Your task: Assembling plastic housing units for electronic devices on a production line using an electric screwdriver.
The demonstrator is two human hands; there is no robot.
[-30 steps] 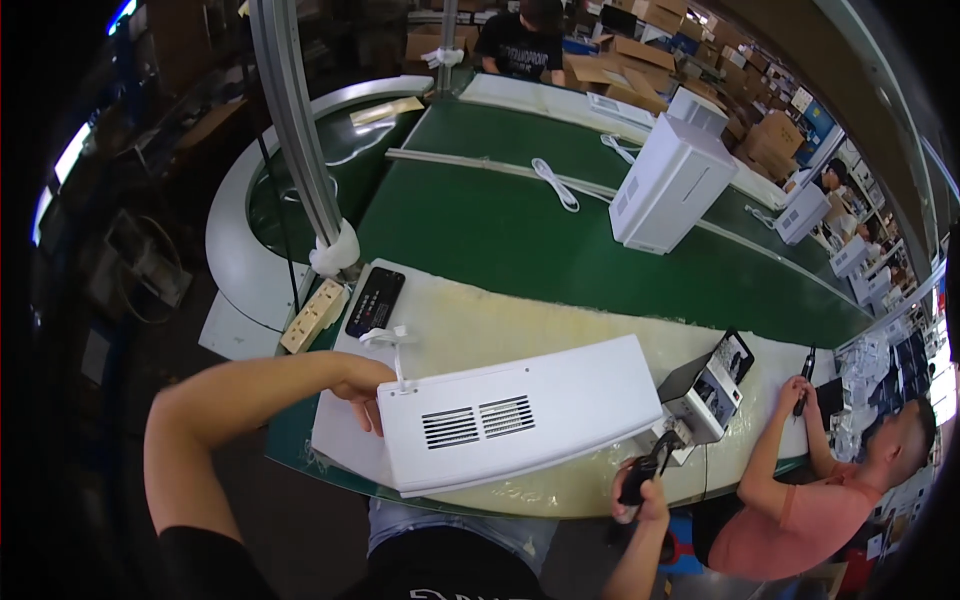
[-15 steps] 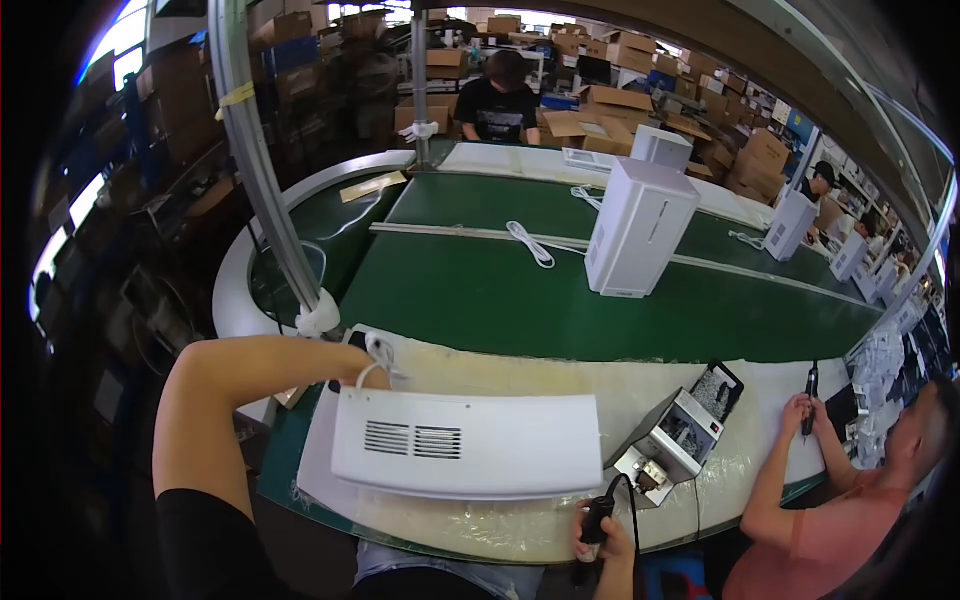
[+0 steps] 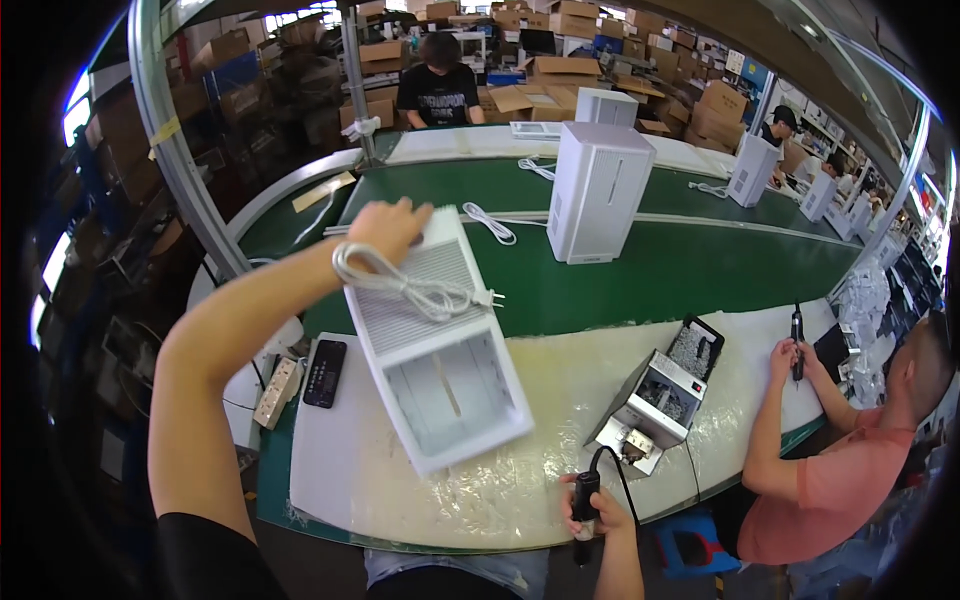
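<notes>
My left hand is closed on the far end of a white box-shaped appliance, which hangs tilted above the mat. Its ribbed panel and a recessed compartment face up toward me. A coiled white power cord with a two-pin plug loops by my wrist and lies across the ribbed part. Low at the mat's near edge, my right hand wraps around a black electric screwdriver, its tip pointing down. A black cable runs up from it toward the metal screw feeder.
A black phone and a power strip lie left of the appliance. Another white appliance stands on the green conveyor. At the right, a co-worker in a pink shirt holds a screwdriver. A metal post rises at left.
My left hand has lifted and turned the appliance from lying crosswise with its vented side showing to standing lengthwise, compartment side showing. The phone is now uncovered. My right hand still holds the screwdriver.
</notes>
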